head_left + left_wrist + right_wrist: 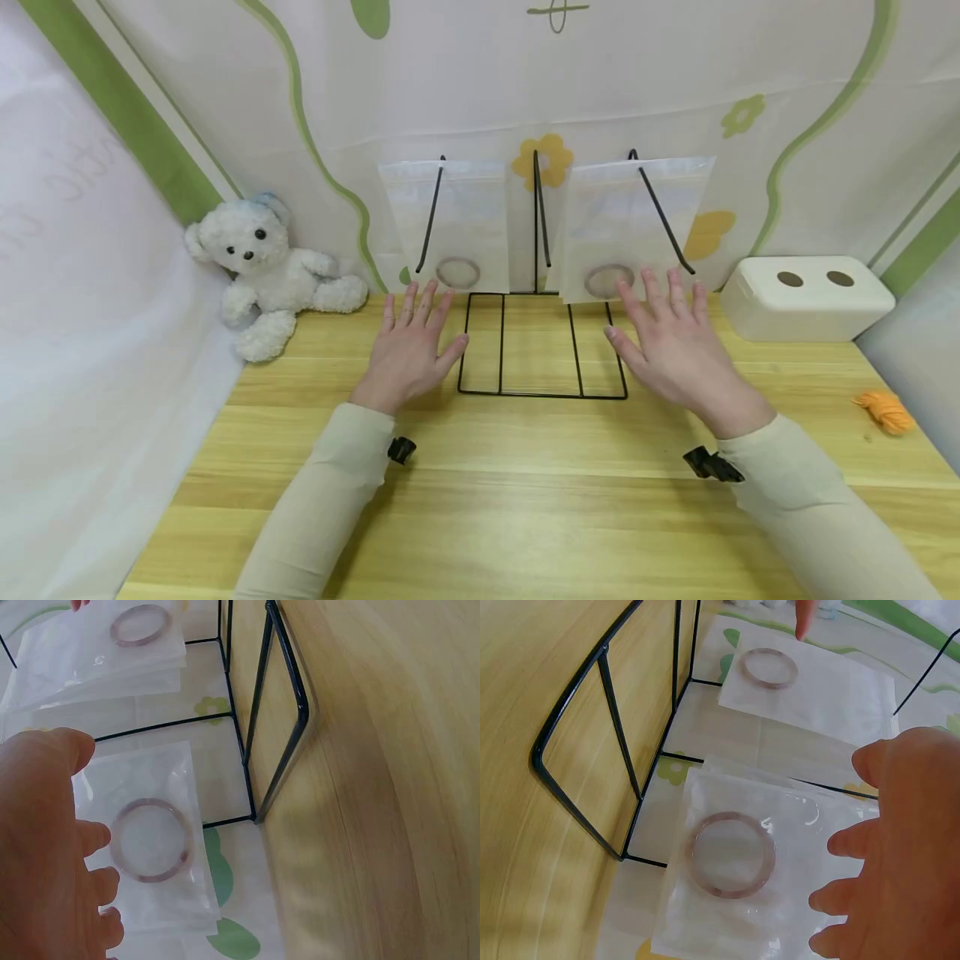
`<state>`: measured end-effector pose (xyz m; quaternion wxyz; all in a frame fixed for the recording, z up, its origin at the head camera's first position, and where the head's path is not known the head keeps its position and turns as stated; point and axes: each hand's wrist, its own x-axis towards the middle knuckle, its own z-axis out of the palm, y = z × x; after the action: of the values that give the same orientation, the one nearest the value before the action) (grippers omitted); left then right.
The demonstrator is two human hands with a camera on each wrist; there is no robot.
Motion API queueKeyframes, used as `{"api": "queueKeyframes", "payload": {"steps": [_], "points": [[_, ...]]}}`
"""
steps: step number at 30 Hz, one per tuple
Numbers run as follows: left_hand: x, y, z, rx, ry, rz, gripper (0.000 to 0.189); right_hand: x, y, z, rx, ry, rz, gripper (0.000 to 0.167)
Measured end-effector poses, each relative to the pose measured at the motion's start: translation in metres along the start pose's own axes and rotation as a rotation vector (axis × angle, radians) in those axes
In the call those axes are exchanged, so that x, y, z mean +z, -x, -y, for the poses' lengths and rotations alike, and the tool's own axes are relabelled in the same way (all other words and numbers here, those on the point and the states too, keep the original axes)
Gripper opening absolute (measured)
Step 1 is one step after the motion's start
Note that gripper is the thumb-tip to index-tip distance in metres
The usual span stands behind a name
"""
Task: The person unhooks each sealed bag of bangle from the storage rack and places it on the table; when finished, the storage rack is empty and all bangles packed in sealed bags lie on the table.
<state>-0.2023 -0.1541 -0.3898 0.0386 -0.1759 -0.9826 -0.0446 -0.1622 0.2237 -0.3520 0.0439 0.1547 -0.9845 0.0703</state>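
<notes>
A black wire rack (pixel 543 396) stands on the wooden table, its prongs angled forward. Clear plastic bags hang from its two outer prongs; the left bag (pixel 468 217) and the right bag (pixel 626 221) each show a pale purplish bangle near the bottom. My left hand (pixel 408 350) is spread just in front of the left bag, fingertips close to its lower edge, holding nothing. In the left wrist view its bangle (pixel 152 879) lies beyond the fingers. My right hand (pixel 678 354), also spread and holding nothing, overlaps the right bag's lower corner; that bag's bangle (pixel 731 893) faces the fingertips.
A white teddy bear (pixel 266 279) sits at the back left. At the back right is a white box (pixel 810 300) with two round holes, and a bundle of orange yarn (pixel 887 412) lies near the right edge. Behind the rack hangs a patterned curtain (pixel 465 92).
</notes>
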Motion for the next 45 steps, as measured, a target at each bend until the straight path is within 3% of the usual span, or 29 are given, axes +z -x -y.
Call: {"api": "queueKeyframes", "payload": {"steps": [11,21,31,45], "points": [[0.010,-0.008,0.008,0.012,0.031,0.057,0.072,-0.006,-0.004,-0.017,-0.064,-0.076,-0.125,0.071],[0.021,-0.020,0.017,0.018,0.048,0.128,0.071,-0.010,-0.005,-0.031,-0.037,-0.215,-0.176,0.068],[0.035,-0.035,0.023,0.021,0.071,0.220,0.075,-0.011,-0.005,-0.051,-0.090,-0.294,-0.397,0.047],[0.057,-0.058,0.039,0.021,0.178,0.376,0.067,-0.016,-0.010,-0.065,-0.015,-0.435,-0.534,0.032]]}}
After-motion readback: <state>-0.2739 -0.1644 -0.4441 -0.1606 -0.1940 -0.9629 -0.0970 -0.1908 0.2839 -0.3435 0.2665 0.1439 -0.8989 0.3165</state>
